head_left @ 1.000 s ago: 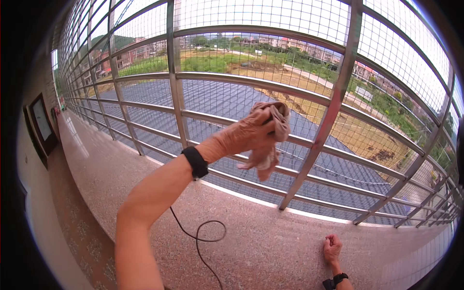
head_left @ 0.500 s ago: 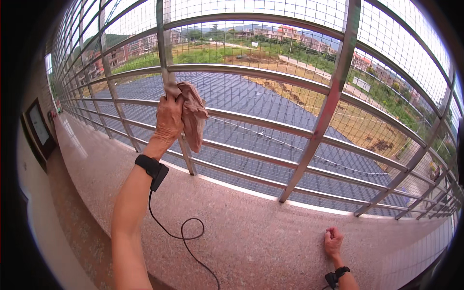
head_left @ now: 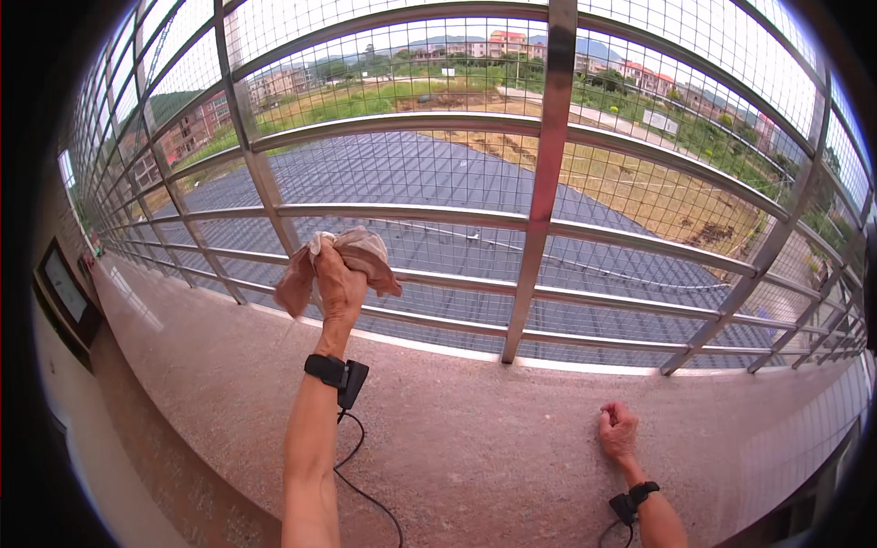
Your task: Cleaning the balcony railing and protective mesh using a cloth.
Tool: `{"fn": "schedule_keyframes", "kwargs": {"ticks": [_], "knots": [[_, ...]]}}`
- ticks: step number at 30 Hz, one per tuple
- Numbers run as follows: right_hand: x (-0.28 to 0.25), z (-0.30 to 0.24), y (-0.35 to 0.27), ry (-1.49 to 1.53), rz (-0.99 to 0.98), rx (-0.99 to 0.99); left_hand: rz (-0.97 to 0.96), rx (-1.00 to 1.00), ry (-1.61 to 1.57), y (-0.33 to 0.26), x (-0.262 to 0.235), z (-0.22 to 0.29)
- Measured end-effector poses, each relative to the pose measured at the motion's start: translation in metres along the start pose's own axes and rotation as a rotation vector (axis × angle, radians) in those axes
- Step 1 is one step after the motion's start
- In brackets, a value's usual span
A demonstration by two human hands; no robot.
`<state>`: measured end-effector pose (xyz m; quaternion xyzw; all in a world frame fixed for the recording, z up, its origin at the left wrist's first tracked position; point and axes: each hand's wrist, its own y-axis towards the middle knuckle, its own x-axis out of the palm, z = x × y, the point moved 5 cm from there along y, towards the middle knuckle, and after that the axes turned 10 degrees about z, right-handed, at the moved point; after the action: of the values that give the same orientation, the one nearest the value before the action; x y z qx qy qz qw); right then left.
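My left hand (head_left: pixel 340 285) is closed round a crumpled, pinkish-brown cloth (head_left: pixel 370 254), whose folds stick out on both sides of the fist. It is at a lower horizontal rail of the metal window grille (head_left: pixel 541 196), just right of an upright bar. The cloth hides the stretch of rail behind it, so whether it touches the metal I cannot tell. On the right, my right hand (head_left: pixel 618 431) rests on the pinkish speckled stone ledge (head_left: pixel 475 438), its fingers curled in and nothing visible in them.
Black bands with small boxes sit on both wrists; a black cable (head_left: pixel 373 500) trails from the left one across the ledge. Fine wire mesh backs the bars. Beyond lie a dark blue-grey roof (head_left: pixel 402 178), grass and buildings. A dark-framed door (head_left: pixel 66 288) stands far left.
My left hand has moved down and right with the cloth, from the upright bar to a lower rail. The view has swung to the right. My right hand stays on the ledge, still curled.
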<state>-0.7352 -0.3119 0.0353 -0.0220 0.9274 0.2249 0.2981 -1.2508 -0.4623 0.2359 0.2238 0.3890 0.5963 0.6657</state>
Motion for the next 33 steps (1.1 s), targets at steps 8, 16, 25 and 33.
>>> {"fn": "schedule_keyframes", "kwargs": {"ticks": [8, 16, 25, 33], "knots": [[0.001, -0.001, 0.004, 0.016, -0.018, -0.012, 0.051, 0.372, -0.209, -0.082, 0.051, 0.130], [0.001, -0.002, 0.000, 0.083, 0.026, -0.065, -0.194, 0.529, -0.272, -0.120, 0.069, 0.162], [-0.003, 0.011, 0.001, 0.067, 0.008, 0.003, -0.144, 0.602, 0.059, 0.010, -0.038, 0.066], [0.000, 0.001, 0.002, 0.013, 0.027, -0.058, -0.005, 0.274, 0.274, 0.036, -0.067, -0.033]]}}
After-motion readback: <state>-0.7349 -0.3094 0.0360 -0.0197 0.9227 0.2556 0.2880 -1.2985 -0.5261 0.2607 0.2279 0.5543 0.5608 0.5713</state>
